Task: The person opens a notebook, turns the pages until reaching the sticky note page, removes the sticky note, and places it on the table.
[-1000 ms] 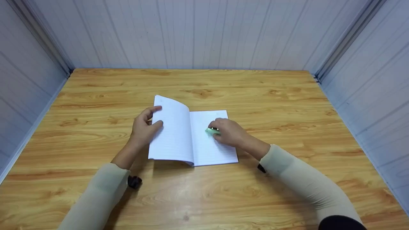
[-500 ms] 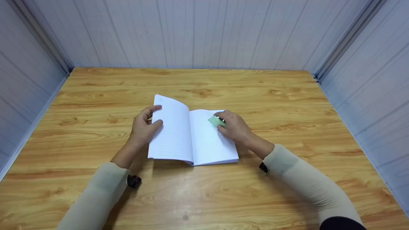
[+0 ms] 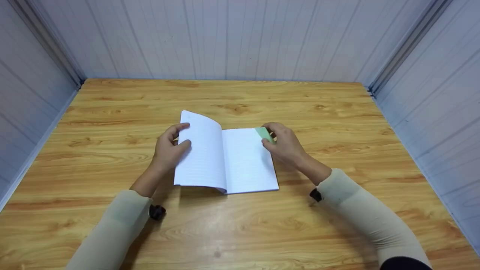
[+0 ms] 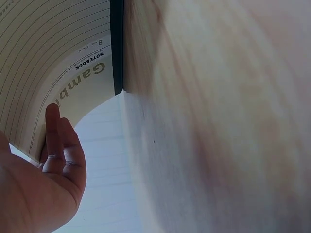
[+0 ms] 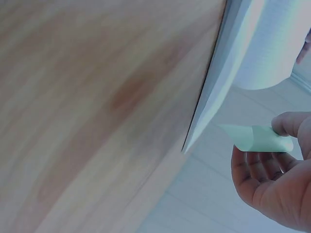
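A notebook point(image 3: 247, 165) lies spread wide on the wooden table, showing white ruled pages. Its left part stands raised and curved. My left hand point(image 3: 170, 148) grips that part by its outer edge, thumb on the page and fingers round the far side. The left wrist view shows my fingers against the printed cover point(image 4: 73, 82). My right hand point(image 3: 285, 144) is at the top right corner of the notebook. Between thumb and fingers it pinches a small piece of light green folded paper point(image 5: 265, 140), which overlaps that page corner in the head view.
The wood-grain table point(image 3: 225, 232) extends around the notebook. Pale panelled walls point(image 3: 225, 41) enclose it at the back and both sides. A small dark device point(image 3: 157, 212) sits at my left wrist, and another dark device point(image 3: 316, 195) at my right.
My right hand has moved the green paper from the middle of the right page to its top right corner. The right page lifted slightly midway and lies flatter now. My left hand stayed put.
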Tool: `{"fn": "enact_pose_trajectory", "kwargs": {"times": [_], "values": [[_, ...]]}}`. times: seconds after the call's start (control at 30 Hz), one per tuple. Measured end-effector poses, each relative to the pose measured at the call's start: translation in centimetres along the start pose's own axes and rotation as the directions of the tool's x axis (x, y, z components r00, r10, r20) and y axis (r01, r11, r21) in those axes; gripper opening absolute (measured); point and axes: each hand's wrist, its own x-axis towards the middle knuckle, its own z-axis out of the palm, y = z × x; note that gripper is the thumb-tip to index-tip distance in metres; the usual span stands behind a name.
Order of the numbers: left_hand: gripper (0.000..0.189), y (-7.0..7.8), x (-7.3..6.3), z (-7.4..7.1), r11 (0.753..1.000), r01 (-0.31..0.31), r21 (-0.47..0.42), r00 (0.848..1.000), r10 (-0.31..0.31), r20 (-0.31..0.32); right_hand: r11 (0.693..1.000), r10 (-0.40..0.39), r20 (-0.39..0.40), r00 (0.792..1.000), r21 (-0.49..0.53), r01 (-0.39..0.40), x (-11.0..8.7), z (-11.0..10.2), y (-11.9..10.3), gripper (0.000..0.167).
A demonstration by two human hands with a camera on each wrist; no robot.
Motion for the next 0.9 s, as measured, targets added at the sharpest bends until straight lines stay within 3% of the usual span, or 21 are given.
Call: {"fn": "enact_pose_trajectory", "kwargs": {"times": [0.2,0.33,0.5,0.63,0.7,0.9], "values": [[0.049,0.1,0.1,0.0,1.000,-0.005,0.020,1.000,0.005,-0.008,0.998,-0.002,0.002,1.000,-0.055,0.002,-0.2,-1.2,1.4,0.034],[0.049,0.0,0.1,0.0,1.000,-0.011,0.025,1.000,0.011,-0.011,0.981,-0.061,0.028,0.998,-0.184,0.065,-0.3,-1.8,3.0,0.033],[0.049,-0.1,0.1,0.0,1.000,-0.009,0.026,1.000,0.009,-0.009,0.894,-0.119,0.071,0.990,-0.427,0.138,-0.4,-2.3,4.8,0.032],[0.049,-0.1,0.1,0.0,1.000,0.006,0.019,1.000,-0.006,-0.007,0.837,-0.108,0.151,0.983,-0.519,0.171,-0.5,-2.3,5.8,0.035],[0.049,-0.1,0.1,0.0,1.000,0.007,0.019,1.000,-0.007,-0.005,0.834,-0.088,0.204,0.975,-0.519,0.184,-0.5,-2.2,6.0,0.037],[0.049,-0.1,0.2,-0.2,1.000,0.008,0.028,1.000,-0.008,0.010,0.877,-0.019,0.311,0.950,-0.452,0.165,-0.5,-2.1,6.3,0.041]]}}
